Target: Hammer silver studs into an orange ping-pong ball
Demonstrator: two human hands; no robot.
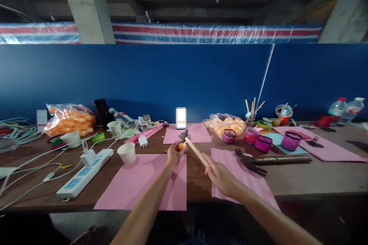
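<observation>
My left hand (pixel 173 154) is closed around a small orange ball (pixel 182 146), held by the fingertips over the gap between pink sheets. My right hand (pixel 220 175) grips the pale wooden handle of a hammer (pixel 198 153). The hammer's dark head is just above the ball; I cannot tell whether they touch. Behind it, a few small shiny metal pieces lie on the back pink sheet (pixel 198 133), partly hidden by the hammer head. Under my left forearm is another pink sheet (pixel 126 183), and a third pink sheet (pixel 224 160) lies below my right hand.
A claw hammer (pixel 276 159) lies to the right. Bags of orange balls stand at left (pixel 71 120) and centre right (pixel 227 122). A paper cup (pixel 127 153), power strip (pixel 86 176) and white cables occupy the left. Purple mesh bands (pixel 291 141) and water bottles (pixel 350 110) are at right.
</observation>
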